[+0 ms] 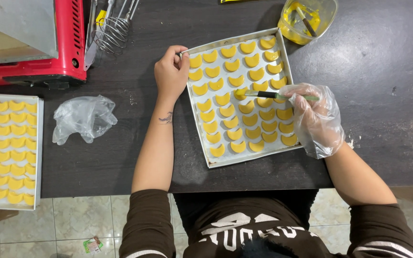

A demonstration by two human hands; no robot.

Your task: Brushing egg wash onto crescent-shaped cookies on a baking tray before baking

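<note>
1. Dark desk (120,157) is carrying a metal tray (201,143) of yellow crescent cookies (230,111).
2. Left hand (170,71) is gripping the tray's far-left corner, fingers clenched, steadying it.
3. Gloved right hand (316,119), fingers pinching a green brush (268,95), is glazing mid-tray.
4. Glaze bowl (307,19) is sitting just beyond the tray.

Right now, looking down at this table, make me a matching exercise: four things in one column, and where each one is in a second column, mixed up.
Things:
1. brush
2. crumpled plastic glove
3. wire whisk
4. clear bowl of yellow glaze

Places:
A. beside the red appliance, at the table's far edge
B. just beyond the baking tray, at its far right corner
C. in the gloved right hand, over the pastries
D. loose on the dark table, left of the left hand

Pairs: 1-C, 2-D, 3-A, 4-B
</note>
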